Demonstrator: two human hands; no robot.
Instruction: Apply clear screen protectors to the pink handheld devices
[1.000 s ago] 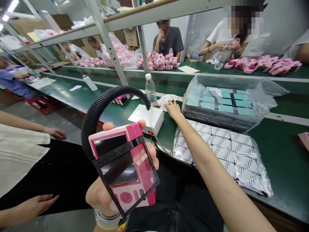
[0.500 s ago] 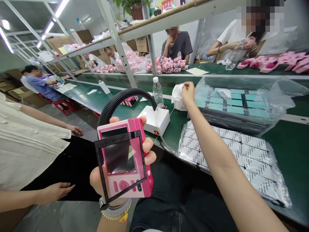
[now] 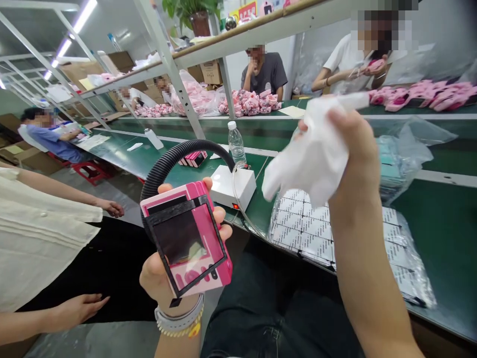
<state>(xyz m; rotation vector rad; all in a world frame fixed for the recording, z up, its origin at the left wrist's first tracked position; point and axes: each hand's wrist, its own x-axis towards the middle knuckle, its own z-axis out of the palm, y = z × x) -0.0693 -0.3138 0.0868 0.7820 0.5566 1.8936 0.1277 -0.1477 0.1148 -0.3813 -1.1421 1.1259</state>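
Note:
My left hand (image 3: 159,278) is closed around a pink handheld device (image 3: 222,272) with a dark screen and raised buttons, held upright facing me. A clear panel with a black frame (image 3: 177,212) lies tilted across the device's front, its lower left corner sticking out past the body. Raised at the right, my right hand (image 3: 356,144) grips a crumpled white cloth (image 3: 313,154), slightly blurred, apart from the device. My right fingertips are partly hidden by the cloth.
A white box (image 3: 233,189) with a black corrugated hose (image 3: 175,154) stands on the green bench beside a water bottle (image 3: 236,141). Bagged white-labelled panels (image 3: 290,226) and a bag of teal-faced pieces (image 3: 389,159) lie right. A co-worker's hands (image 3: 84,311) are close at left.
My right hand has lifted the white cloth off the bench area and brought it nearer to me. My left hand has shifted slightly left, still holding the device and panel.

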